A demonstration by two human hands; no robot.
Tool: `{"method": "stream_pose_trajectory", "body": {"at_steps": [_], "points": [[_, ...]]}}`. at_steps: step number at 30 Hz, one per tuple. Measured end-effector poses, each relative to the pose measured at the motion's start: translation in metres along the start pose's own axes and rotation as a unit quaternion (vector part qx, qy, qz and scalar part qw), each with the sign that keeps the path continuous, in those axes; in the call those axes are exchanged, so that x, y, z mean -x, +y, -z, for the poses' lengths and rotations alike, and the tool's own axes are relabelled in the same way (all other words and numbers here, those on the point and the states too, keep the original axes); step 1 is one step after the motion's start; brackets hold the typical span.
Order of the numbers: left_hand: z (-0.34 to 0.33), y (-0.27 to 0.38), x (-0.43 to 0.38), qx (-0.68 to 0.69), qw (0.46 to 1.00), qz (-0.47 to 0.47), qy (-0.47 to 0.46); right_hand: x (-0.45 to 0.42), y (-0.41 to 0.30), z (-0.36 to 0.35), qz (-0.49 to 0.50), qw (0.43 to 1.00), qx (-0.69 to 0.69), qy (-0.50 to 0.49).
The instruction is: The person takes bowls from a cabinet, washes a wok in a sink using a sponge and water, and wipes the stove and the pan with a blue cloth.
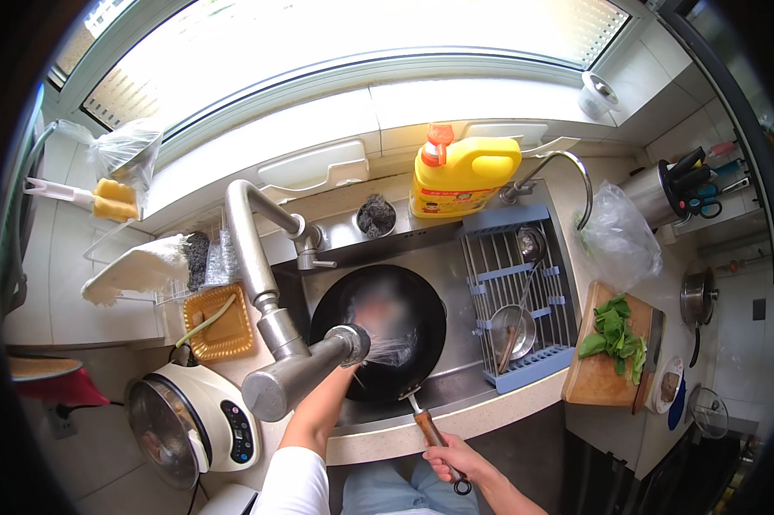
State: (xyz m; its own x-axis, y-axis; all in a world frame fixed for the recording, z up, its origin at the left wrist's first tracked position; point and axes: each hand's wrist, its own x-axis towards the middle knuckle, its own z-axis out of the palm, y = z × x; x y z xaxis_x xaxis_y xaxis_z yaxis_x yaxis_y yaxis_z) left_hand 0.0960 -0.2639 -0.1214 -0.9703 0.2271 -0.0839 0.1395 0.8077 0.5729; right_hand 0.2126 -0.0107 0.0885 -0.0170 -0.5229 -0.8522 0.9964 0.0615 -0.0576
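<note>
A black wok (419, 322) rests in the stainless steel sink (454, 315), tilted towards me with its handle over the front edge. My right hand (454, 454) is wrapped around the brown wooden handle (429, 428). Reaching past the faucet, my left hand (375, 312) is inside the wok; a blur covers it, so its fingers and anything in them are hidden. Water (387, 351) sprays from the head of the metal faucet (351, 344) into the wok, beside my left wrist.
A blue-ended drying rack (532, 370) with a ladle and strainer spans the sink's right side. Behind stands a yellow detergent jug (461, 183). Leafy greens (615, 328) and a knife lie on a cutting board (596, 380) at right. A cream electric cooker (223, 418) stands left.
</note>
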Motion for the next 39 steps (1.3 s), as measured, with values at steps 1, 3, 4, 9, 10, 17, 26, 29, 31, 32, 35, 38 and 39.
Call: {"method": "stream_pose_trajectory", "body": {"at_steps": [1,3,4,9,10,17,26,29,31,32,35,38,39], "points": [[-0.003,-0.035,0.014,-0.087,0.995,0.038,-0.01,-0.001,0.0,-0.004,0.006,1.0,0.009,-0.011],[-0.009,-0.042,0.027,-0.164,0.984,0.068,-0.025,0.0,0.001,0.001,0.007,1.0,-0.003,-0.022],[-0.003,-0.026,0.031,-0.079,0.989,0.078,-0.095,0.0,0.002,0.006,0.009,0.998,-0.04,-0.04],[-0.008,0.034,0.06,0.254,0.953,-0.004,-0.162,-0.024,-0.007,0.034,-0.078,0.917,-0.32,-0.226],[-0.007,0.059,0.044,0.313,0.935,-0.023,-0.164,-0.026,-0.005,0.037,-0.068,0.928,-0.291,-0.223],[0.008,0.007,-0.063,0.051,0.985,-0.026,0.16,-0.031,0.018,0.0,-0.058,0.975,-0.17,-0.133],[-0.038,-0.057,0.092,0.009,0.993,0.024,-0.119,-0.022,0.004,0.013,-0.026,0.94,-0.275,-0.198],[-0.021,0.039,0.056,0.216,0.965,0.018,-0.149,-0.019,0.001,0.021,-0.036,0.938,-0.291,-0.184],[-0.016,0.055,0.033,0.266,0.957,-0.003,-0.117,-0.019,0.002,0.014,-0.04,0.968,-0.212,-0.132],[-0.015,0.052,0.019,0.229,0.968,0.054,-0.089,-0.021,0.004,0.011,-0.041,0.972,-0.196,-0.126],[-0.01,0.006,0.005,-0.051,0.998,0.034,0.025,-0.022,0.007,0.004,-0.033,0.979,-0.171,-0.11],[-0.002,-0.021,0.028,-0.082,0.996,0.011,-0.032,-0.017,0.001,0.007,-0.022,0.979,-0.171,-0.105],[-0.012,-0.029,0.04,-0.057,0.993,0.035,-0.096,-0.016,0.0,0.009,-0.02,0.979,-0.171,-0.105]]}}
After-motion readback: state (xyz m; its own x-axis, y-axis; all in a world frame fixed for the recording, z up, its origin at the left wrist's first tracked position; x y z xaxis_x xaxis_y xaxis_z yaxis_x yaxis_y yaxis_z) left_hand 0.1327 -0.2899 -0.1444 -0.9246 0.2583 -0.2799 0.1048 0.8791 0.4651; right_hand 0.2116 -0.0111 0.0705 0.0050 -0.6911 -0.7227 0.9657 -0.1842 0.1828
